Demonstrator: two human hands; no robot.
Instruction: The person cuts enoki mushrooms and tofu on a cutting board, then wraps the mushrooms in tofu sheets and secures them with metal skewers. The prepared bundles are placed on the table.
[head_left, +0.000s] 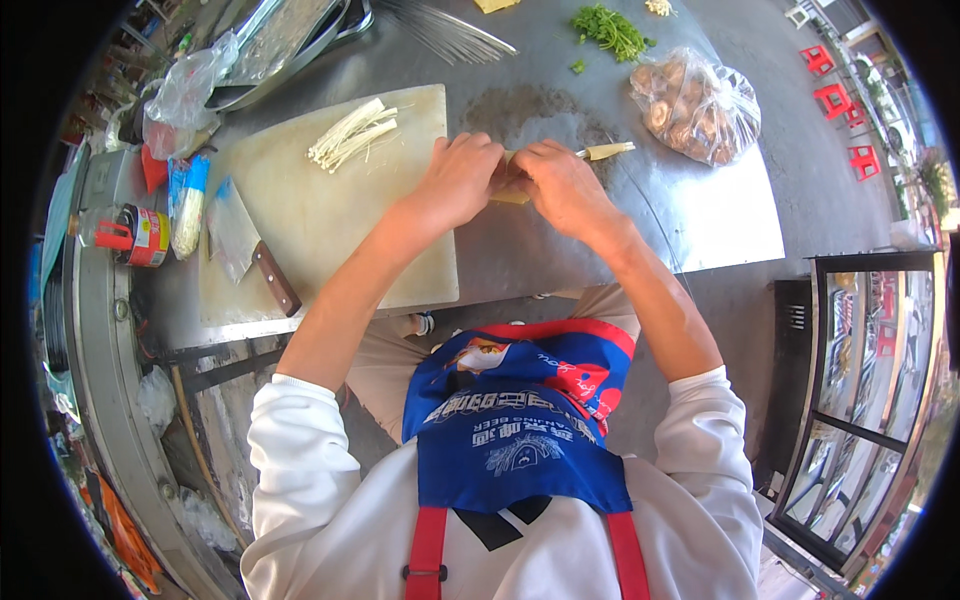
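Over the metal table (495, 262), just past the right edge of a cutting board (337, 240), my two hands meet. My left hand (463, 178) and my right hand (564, 184) pinch a pale yellow sheet (511, 196), which looks like tofu skin; the fingers hide most of it. Beyond my right hand lies a small yellow roll (609, 151) with pale ends poking out and a thin metal skewer at its near end. A bunch of enoki mushrooms (352, 139) rests on the board. Left of it lies a cleaver (234, 232) with a wooden handle.
Metal skewers (450, 34) lie at the table's far side, near a metal tray (281, 45). Chopped cilantro (611, 31) and a plastic bag of shiitake mushrooms (694, 112) are at right. Packaged enoki (189, 214) and a labelled bottle (146, 236) stand left of the board.
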